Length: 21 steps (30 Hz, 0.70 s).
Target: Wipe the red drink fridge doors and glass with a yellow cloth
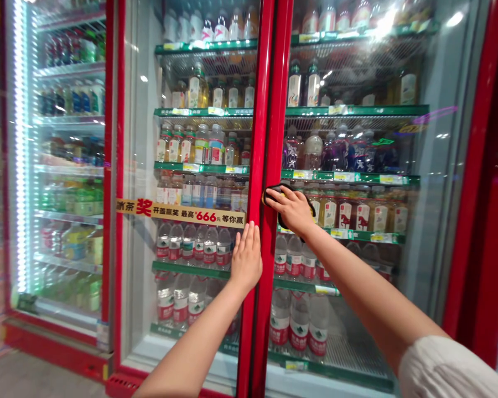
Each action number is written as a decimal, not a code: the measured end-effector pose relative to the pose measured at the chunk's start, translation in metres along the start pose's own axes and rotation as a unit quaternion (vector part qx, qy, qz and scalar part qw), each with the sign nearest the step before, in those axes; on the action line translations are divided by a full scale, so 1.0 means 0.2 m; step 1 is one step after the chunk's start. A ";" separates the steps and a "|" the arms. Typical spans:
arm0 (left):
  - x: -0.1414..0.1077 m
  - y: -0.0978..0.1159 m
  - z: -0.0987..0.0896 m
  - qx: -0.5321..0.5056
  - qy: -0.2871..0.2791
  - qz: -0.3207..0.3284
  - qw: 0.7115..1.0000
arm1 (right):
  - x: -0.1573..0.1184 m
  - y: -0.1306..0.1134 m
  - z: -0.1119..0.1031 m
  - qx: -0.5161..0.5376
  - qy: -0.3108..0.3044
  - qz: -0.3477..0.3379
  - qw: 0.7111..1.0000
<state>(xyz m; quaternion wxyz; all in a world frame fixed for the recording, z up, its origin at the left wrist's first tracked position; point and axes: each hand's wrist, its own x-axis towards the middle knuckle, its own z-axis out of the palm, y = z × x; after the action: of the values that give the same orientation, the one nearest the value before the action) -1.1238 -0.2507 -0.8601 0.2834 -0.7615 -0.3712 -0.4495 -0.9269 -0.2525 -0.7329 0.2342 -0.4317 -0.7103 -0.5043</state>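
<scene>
My right hand presses a black cloth with bits of yellow against the right glass door of a red-framed drinks fridge. The cloth reaches onto the red door frame, and my hand covers much of it. Lower and to the left, my left hand lies flat with fingers stretched on the left door, beside its red inner edge. Nothing shows in that hand. Its fingertips are by the right end of a beige sticker strip with black and red lettering.
Behind the glass, green-edged shelves hold rows of bottles, including water bottles with red-and-white labels. Another lit drinks fridge stands at the left. Grey floor shows at lower left. Light reflections lie on the right door.
</scene>
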 end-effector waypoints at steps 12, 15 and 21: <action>-0.12 0.05 0.04 0.001 -0.036 0.010 0.999 | -0.64 -0.37 0.28 0.053 0.002 -0.122 0.991; -0.10 0.07 0.02 -0.009 -0.042 0.018 0.999 | -0.58 -0.25 0.24 0.061 0.011 -0.150 0.987; -0.01 0.11 0.00 -0.032 -0.024 0.037 0.999 | -0.12 -0.08 0.15 0.031 0.106 0.183 0.977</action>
<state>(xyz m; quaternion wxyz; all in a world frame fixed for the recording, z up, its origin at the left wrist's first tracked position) -1.1060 -0.2637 -0.8644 0.2667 -0.7938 -0.3350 -0.4320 -0.9246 -0.2346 -0.7702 0.4097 -0.4908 -0.6059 -0.4733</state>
